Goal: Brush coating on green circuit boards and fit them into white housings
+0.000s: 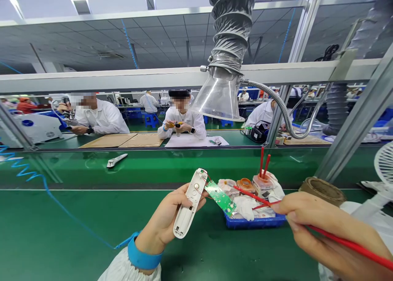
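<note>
A white plastic housing is gripped in the left hand, its fingers curled closed around the shell from beneath, above a green bench mat. A green circuit board is suspended just beside the housing, joined to it by thin wires; what bears its weight cannot be told. A slim red rod is pinched in the right hand, the fingers nearly closed, and a red wire is stretched between those fingers and the board's far end. Steadiness is judged best served by bracing both wrists and leaving the thin wires slack.

A blue wrist strap is worn on the left wrist, its coiled blue cord trailing across the bench. A blue plastic tray is set just behind the hands, holding white cloth, an orange-lidded tin and a clear cup with 2 red sticks. A second white housing is laid farther along the bench. A clear fume hood is hung overhead, and a co-worker in a white coat is seated across the line.
</note>
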`<state>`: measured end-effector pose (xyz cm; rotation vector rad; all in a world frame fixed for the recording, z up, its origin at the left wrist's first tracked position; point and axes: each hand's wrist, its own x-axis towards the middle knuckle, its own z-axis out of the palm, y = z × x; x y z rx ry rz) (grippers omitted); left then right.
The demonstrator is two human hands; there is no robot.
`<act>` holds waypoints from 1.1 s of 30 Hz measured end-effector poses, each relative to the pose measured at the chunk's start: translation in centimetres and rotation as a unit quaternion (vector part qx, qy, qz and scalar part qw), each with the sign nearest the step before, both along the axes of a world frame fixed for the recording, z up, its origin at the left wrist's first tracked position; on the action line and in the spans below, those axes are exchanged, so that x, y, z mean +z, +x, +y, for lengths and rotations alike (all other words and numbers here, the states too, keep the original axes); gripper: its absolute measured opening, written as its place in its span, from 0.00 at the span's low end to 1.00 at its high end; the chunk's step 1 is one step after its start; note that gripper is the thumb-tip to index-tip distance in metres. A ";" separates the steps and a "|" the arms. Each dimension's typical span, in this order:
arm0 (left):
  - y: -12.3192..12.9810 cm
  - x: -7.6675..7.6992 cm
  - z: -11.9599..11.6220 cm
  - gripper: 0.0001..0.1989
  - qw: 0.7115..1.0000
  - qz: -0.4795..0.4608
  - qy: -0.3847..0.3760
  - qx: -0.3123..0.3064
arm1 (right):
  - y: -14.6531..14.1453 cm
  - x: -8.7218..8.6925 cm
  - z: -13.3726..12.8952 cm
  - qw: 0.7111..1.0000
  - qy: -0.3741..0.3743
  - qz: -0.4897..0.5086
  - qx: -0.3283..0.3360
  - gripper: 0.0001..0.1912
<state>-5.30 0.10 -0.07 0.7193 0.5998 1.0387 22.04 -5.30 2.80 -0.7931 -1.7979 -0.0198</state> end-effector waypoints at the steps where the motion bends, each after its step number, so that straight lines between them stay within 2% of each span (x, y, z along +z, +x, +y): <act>1: 0.0 0.1 0.0 0.22 1.000 0.000 -0.002 0.006 | 0.0 0.1 0.0 1.000 -0.009 -0.010 -0.009 0.09; 3: -0.2 0.4 0.1 0.20 1.000 0.002 -0.008 0.024 | 0.1 0.2 -0.1 0.999 -0.014 -0.026 -0.019 0.06; 4: -0.2 0.5 0.2 0.20 0.999 0.006 -0.016 0.034 | 0.2 0.3 -0.2 0.999 -0.017 0.001 -0.037 0.04; 6: -0.5 0.7 0.5 0.21 0.997 0.011 -0.037 0.061 | 0.5 0.5 -0.4 0.993 -0.024 0.080 -0.081 0.02; 8: -0.9 0.7 1.0 0.25 0.994 0.008 -0.060 0.094 | 1.0 0.5 -0.1 0.977 -0.039 0.162 -0.130 0.04; 10: -1.3 0.8 1.4 0.29 0.988 -0.010 -0.081 0.132 | 1.9 0.3 1.0 0.954 -0.093 0.240 -0.155 0.08; 11: -1.6 0.8 1.6 0.30 0.984 -0.022 -0.088 0.151 | 2.4 -0.1 1.9 0.937 -0.136 0.287 -0.148 0.10; 12: -1.9 0.9 1.8 0.31 0.981 -0.034 -0.091 0.170 | 2.9 -0.6 2.8 0.915 -0.183 0.343 -0.105 0.12; 13: -2.3 1.0 1.9 0.32 0.977 -0.044 -0.089 0.190 | 3.3 -1.4 3.8 0.881 -0.221 0.415 -0.049 0.14; 14: -2.6 1.2 2.0 0.32 0.973 -0.051 -0.085 0.210 | 3.5 -2.4 4.7 0.827 -0.297 0.477 0.004 0.17; 17: -3.3 2.1 2.0 0.30 0.963 -0.060 -0.069 0.253 | 3.3 -6.1 6.5 0.765 -0.397 0.507 0.008 0.18; 21: -3.1 3.5 1.7 0.30 0.959 -0.084 -0.039 0.267 | 1.8 -10.3 6.7 0.703 -0.479 0.525 0.006 0.14; 25: -1.8 4.5 1.5 0.28 0.959 -0.116 -0.015 0.260 | 0.9 -11.7 6.5 0.676 -0.522 0.521 -0.004 0.09; 29: -0.5 4.9 1.6 0.27 0.962 -0.127 -0.018 0.241 | 0.7 -11.8 6.7 0.670 -0.548 0.499 -0.031 0.09; 33: 0.2 4.8 1.7 0.29 0.968 -0.104 -0.056 0.221 | 0.3 -11.7 6.9 0.663 -0.580 0.468 -0.074 0.11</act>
